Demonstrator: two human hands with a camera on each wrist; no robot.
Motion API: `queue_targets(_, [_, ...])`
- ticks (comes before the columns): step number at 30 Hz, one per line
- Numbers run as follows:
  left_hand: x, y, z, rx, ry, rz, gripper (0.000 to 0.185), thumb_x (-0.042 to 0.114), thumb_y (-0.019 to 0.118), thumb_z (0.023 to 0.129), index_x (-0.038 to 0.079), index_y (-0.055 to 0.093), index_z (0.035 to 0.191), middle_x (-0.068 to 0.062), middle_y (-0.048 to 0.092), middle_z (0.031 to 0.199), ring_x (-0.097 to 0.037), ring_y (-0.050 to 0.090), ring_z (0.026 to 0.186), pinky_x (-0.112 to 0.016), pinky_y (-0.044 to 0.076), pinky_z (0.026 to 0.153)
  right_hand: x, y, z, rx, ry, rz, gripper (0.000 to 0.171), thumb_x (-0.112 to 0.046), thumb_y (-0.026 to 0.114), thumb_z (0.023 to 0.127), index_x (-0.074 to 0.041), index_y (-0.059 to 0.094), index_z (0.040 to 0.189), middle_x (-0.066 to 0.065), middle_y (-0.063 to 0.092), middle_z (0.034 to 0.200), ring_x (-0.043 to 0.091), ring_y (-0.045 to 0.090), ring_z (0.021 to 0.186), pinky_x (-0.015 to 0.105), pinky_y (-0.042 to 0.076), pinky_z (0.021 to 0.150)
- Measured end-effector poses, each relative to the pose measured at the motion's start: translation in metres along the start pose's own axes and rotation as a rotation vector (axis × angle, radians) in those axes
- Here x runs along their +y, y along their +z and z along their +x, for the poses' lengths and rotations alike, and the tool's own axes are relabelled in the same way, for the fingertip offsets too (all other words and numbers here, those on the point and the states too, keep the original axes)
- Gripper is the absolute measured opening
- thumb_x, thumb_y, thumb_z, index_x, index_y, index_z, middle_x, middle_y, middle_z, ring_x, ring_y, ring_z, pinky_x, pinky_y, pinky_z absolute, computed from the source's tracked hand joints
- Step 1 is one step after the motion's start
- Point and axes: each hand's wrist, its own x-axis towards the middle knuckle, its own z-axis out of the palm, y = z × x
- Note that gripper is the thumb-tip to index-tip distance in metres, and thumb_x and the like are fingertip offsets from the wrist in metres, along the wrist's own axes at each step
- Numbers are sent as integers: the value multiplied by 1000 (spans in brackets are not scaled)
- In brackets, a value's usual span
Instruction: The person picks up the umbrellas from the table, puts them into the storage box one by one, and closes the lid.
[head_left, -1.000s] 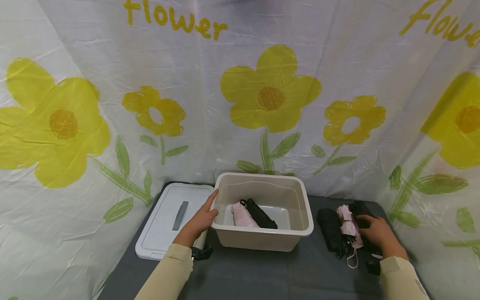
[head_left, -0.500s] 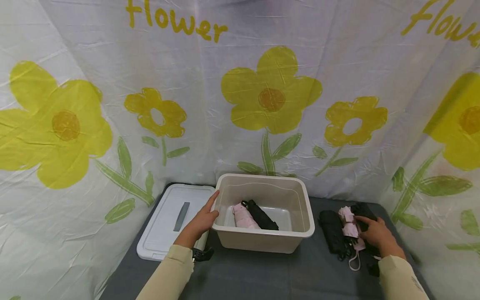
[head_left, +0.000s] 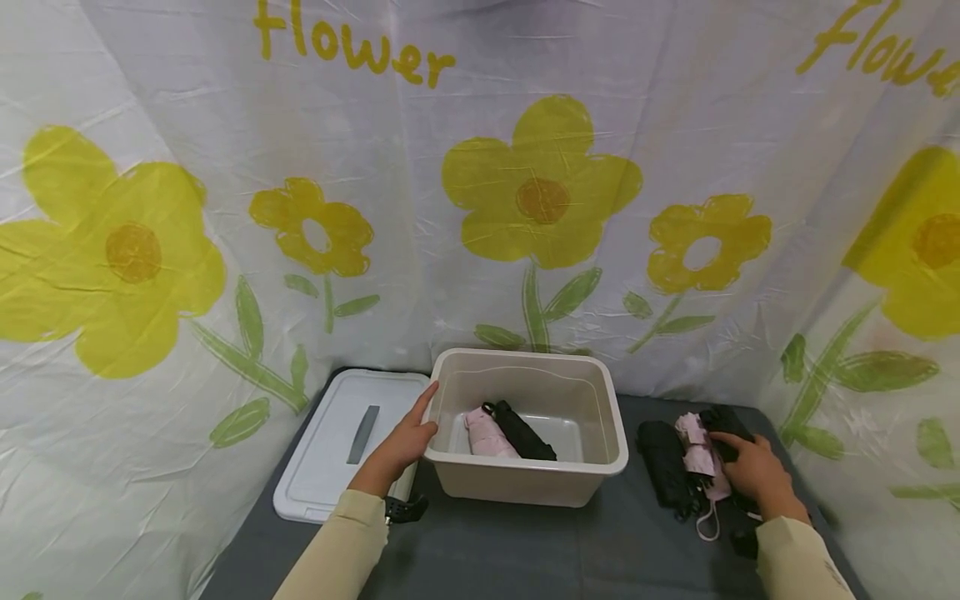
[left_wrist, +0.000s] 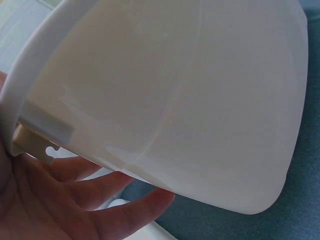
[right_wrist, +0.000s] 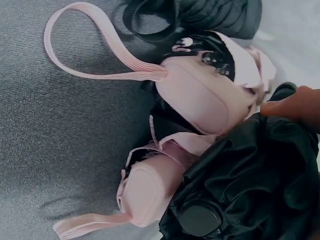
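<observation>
A cream plastic storage box (head_left: 517,483) stands mid-table. It holds a folded pink umbrella (head_left: 487,433) and a folded black umbrella (head_left: 525,432). My left hand (head_left: 401,446) holds the box's left rim; in the left wrist view several fingers (left_wrist: 135,212) lie against the outer wall. At the right, my right hand (head_left: 757,475) grips another folded black umbrella (right_wrist: 250,185), which it partly hides in the head view. Next to it lie two pink umbrellas (right_wrist: 197,92) with wrist loops, and a further black umbrella (head_left: 663,467) on their left.
A white lid (head_left: 322,467) with a grey handle lies left of the box, partly behind my left forearm. The dark grey tabletop (head_left: 525,550) meets a white curtain (head_left: 405,275) with yellow flowers at its back and right.
My right hand has closed in slightly on the black umbrella at the right. The left hand and the box keep their places; the head view has shifted a little.
</observation>
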Motion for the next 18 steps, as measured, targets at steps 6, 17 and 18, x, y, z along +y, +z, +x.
queue_targets(6, [8, -1, -5, -6, 7, -1, 73, 4, 40, 92, 27, 14, 157, -20, 17, 160, -41, 32, 137, -61, 37, 101, -2, -6, -8, 78, -55, -12, 60, -12, 50, 83, -6, 44, 142, 49, 20, 138, 69, 33, 116, 70, 40, 73])
queue_targets(17, [4, -2, 0, -24, 11, -13, 76, 5, 41, 90, 30, 14, 156, -19, 15, 161, -39, 28, 140, -59, 34, 103, -20, -18, -22, 168, -161, 4, 59, -9, 52, 81, -4, 48, 139, 49, 28, 137, 64, 27, 123, 74, 34, 86])
queue_targets(18, [5, -2, 0, -27, 11, -14, 76, 5, 41, 90, 29, 14, 157, -19, 15, 161, -39, 28, 140, -60, 34, 103, -22, -19, -24, 168, -170, 9, 59, -8, 52, 80, -4, 48, 139, 49, 28, 138, 64, 27, 123, 74, 34, 86])
